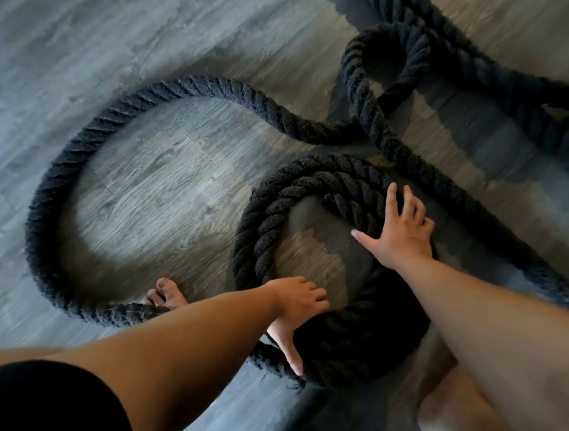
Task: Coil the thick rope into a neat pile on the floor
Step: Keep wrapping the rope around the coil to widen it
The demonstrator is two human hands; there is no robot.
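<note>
thick rope [260,221] is pressed flat by the spread right hand [402,232] and clasped by the left hand [297,307], so slack is best laid snug alongside.

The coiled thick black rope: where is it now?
Head view: the coil lies right of centre on the grey wooden floor, left hand at its near edge, right hand on its right.

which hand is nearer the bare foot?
Left. The left hand grips the coil just right of the foot; the right hand lies spread on its far side, farther off.
</note>
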